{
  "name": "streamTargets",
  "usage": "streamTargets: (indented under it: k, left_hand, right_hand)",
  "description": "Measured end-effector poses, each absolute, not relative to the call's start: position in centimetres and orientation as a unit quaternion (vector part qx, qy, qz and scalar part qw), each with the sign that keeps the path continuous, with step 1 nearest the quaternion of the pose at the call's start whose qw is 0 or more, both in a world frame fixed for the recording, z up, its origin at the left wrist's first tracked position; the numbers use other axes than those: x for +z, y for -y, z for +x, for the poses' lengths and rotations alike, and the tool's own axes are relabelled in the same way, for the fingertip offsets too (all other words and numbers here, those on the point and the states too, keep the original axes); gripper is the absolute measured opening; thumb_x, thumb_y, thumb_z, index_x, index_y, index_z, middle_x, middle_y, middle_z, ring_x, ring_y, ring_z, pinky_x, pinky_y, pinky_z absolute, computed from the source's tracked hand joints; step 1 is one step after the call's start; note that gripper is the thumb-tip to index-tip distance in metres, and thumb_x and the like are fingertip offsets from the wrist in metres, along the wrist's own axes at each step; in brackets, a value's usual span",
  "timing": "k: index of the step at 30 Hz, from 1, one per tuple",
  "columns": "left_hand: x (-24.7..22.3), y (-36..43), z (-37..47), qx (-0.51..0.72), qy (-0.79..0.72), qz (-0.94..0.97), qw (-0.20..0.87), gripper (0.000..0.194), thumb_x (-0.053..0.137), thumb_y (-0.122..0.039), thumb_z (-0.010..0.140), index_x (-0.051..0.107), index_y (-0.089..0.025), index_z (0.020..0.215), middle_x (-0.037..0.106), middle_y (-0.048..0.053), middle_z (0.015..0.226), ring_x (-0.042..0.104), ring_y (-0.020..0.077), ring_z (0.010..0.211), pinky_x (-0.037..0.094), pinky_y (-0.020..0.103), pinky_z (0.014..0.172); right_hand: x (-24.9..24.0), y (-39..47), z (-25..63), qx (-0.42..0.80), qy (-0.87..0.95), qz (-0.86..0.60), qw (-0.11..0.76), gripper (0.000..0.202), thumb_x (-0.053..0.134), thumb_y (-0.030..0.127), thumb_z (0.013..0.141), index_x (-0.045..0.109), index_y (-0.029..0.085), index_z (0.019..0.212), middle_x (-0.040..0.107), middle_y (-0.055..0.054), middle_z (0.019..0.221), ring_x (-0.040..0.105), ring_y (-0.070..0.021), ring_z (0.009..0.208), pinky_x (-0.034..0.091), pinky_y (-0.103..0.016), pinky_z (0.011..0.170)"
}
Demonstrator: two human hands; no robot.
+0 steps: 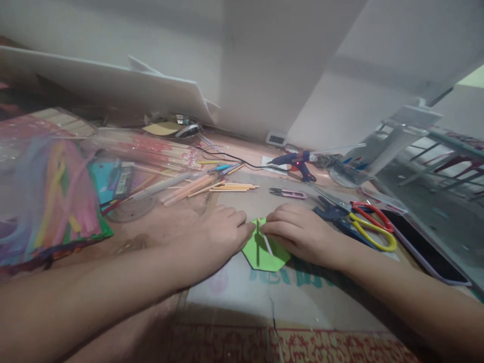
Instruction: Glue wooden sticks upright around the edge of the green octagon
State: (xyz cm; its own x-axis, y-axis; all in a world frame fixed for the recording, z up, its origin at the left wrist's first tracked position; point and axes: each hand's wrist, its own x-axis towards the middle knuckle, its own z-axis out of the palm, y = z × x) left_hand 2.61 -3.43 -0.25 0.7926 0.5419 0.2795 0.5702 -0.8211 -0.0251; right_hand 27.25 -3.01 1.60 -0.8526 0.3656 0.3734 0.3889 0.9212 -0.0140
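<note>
A bright green octagonal sheet [273, 263] lies on the cardboard between my two hands. From near its far edge a thin pale stick [267, 244] slants toward me, beside a dark line on the green surface that looks like its shadow. My right hand [302, 233] has its fingertips closed around the upper part of this stick, its palm over the sheet's right side. With fingers curled together, my left hand [223, 232] grips the sheet's left edge; its thumb is mostly hidden.
Behind my hands lie several wooden sticks [236, 187], pink thread snips [289, 193] and a blue glue gun [293, 160] with a cord. Scissors [372, 224], pliers [335, 212] and a phone [427, 247] are at right. Colourful pipe cleaners [56, 196] fill the left.
</note>
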Motion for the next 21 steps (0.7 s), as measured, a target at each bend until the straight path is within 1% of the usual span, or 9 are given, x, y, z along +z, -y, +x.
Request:
streamTargets:
  k: [2,4,6,9,11,15,19,21]
  left_hand:
    - [-0.3,3.4,2.5,-0.133,0.292,-0.946,0.051,0.021,0.051,-0.023,0.103,0.068,-0.018,0.091,0.060,0.004,0.080,0.053,0.0200,0.073,0.033,0.034,0.065]
    - [-0.2,3.4,2.5,-0.135,0.291,-0.946,0.047,0.020,0.053,-0.020,0.102,0.067,-0.017,0.088,0.060,0.003,0.079,0.053,0.0195,0.073,0.034,0.034,0.067]
    - [-0.1,3.5,2.4,-0.132,0.291,-0.947,0.041,0.018,0.054,-0.021,0.102,0.067,-0.017,0.090,0.060,0.003,0.080,0.054,0.0196,0.074,0.035,0.034,0.068]
    - [-0.1,3.5,2.4,-0.127,0.292,-0.947,0.041,0.017,0.053,-0.026,0.103,0.068,-0.018,0.097,0.061,0.003,0.082,0.054,0.0206,0.075,0.034,0.034,0.067]
    - [-0.2,3.5,2.5,-0.128,0.292,-0.947,0.045,0.019,0.051,-0.026,0.104,0.068,-0.018,0.098,0.060,0.004,0.083,0.054,0.0208,0.076,0.034,0.034,0.066]
    - [-0.8,3.3,2.5,-0.134,0.287,-0.947,0.052,0.022,0.048,-0.025,0.105,0.067,-0.018,0.096,0.060,0.003,0.083,0.054,0.0208,0.078,0.034,0.035,0.068]
    - [-0.9,3.2,2.4,-0.129,0.280,-0.950,0.049,0.019,0.051,-0.027,0.104,0.067,-0.018,0.101,0.061,0.003,0.085,0.054,0.0217,0.079,0.037,0.037,0.071]
    - [-0.8,3.2,2.4,-0.132,0.279,-0.950,0.048,0.019,0.051,-0.026,0.104,0.067,-0.018,0.100,0.061,0.004,0.085,0.054,0.0211,0.078,0.037,0.036,0.069]
  right_hand:
    - [1.6,2.9,26.9,-0.030,0.962,-0.196,0.189,0.018,0.051,0.014,0.102,0.063,0.014,0.115,0.070,-0.009,0.093,0.058,-0.0203,0.083,0.048,-0.033,0.073]
    - [1.8,3.1,26.7,-0.036,0.967,-0.183,0.172,0.025,0.047,0.010,0.101,0.062,0.013,0.121,0.070,-0.009,0.092,0.057,-0.0210,0.082,0.047,-0.033,0.072]
    - [2.1,3.5,26.6,-0.034,0.975,-0.168,0.143,0.031,0.043,0.007,0.100,0.061,0.012,0.125,0.070,-0.010,0.096,0.056,-0.0221,0.085,0.046,-0.035,0.074]
    - [2.4,4.1,26.8,-0.032,0.982,-0.160,0.091,0.030,0.041,0.010,0.103,0.063,0.014,0.123,0.069,-0.011,0.101,0.055,-0.0226,0.086,0.044,-0.037,0.077]
    - [2.4,4.2,27.1,-0.041,0.984,-0.158,0.075,0.029,0.041,0.013,0.104,0.065,0.014,0.121,0.068,-0.010,0.098,0.053,-0.0225,0.084,0.043,-0.037,0.075]
    - [2.4,4.3,27.1,-0.057,0.983,-0.149,0.087,0.027,0.043,0.013,0.104,0.065,0.013,0.118,0.067,-0.009,0.094,0.054,-0.0217,0.082,0.041,-0.037,0.074]
    - [2.5,4.7,26.8,-0.068,0.988,-0.122,0.065,0.025,0.043,0.015,0.104,0.066,0.014,0.117,0.067,-0.008,0.093,0.057,-0.0207,0.081,0.043,-0.037,0.077]
    - [2.5,4.8,26.6,-0.069,0.987,-0.121,0.081,0.027,0.041,0.015,0.105,0.066,0.013,0.114,0.068,-0.009,0.091,0.057,-0.0207,0.079,0.044,-0.037,0.077]
